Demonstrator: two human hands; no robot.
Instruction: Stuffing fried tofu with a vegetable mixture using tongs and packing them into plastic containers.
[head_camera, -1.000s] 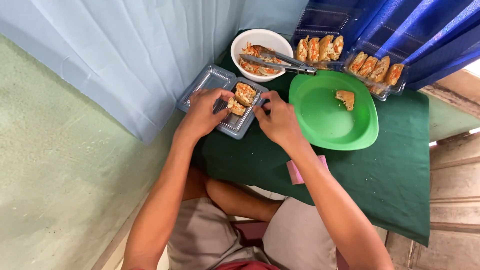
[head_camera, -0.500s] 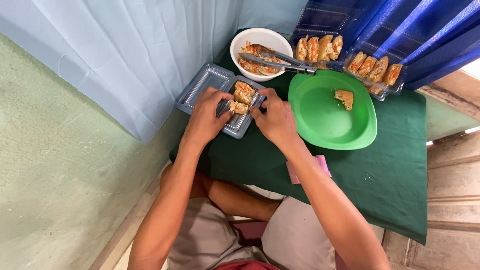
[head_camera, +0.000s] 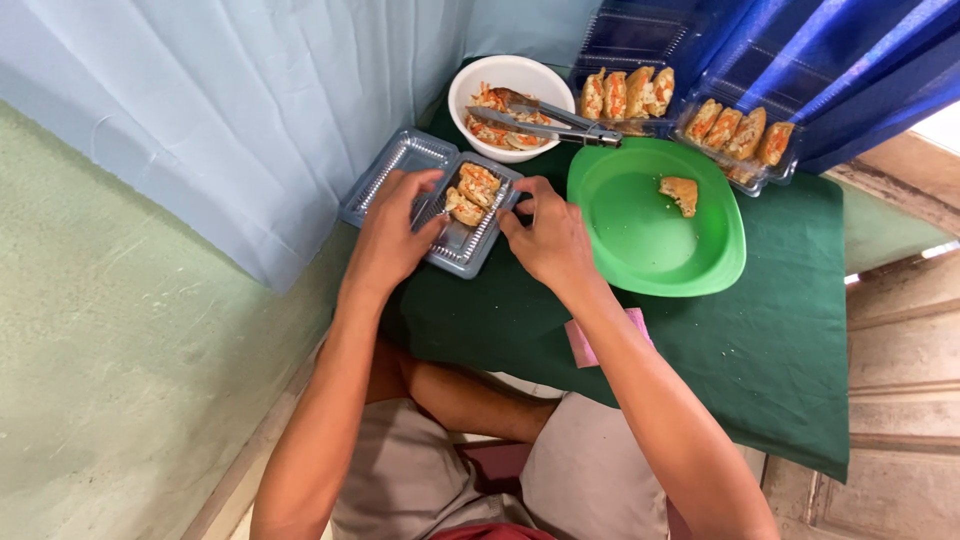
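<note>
The left hand (head_camera: 388, 232) and the right hand (head_camera: 548, 235) rest on either side of a clear hinged plastic tray (head_camera: 470, 240) at the near left of the green-clothed worktop (head_camera: 780, 330). Both grips are pinched on its rim, holding stuffed pieces (head_camera: 470, 193). The tray overhangs the worktop edge, so a hard press could likely tip it or squash the filling. A green plate (head_camera: 650, 240) sits just right.

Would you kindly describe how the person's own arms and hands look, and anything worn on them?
Both arms are bare all along their visible length: no sleeves show. The left hand and right hand are bare too, with no gloves, and no rings, watch or bracelet can be seen. Nails look short and unpainted.
</note>
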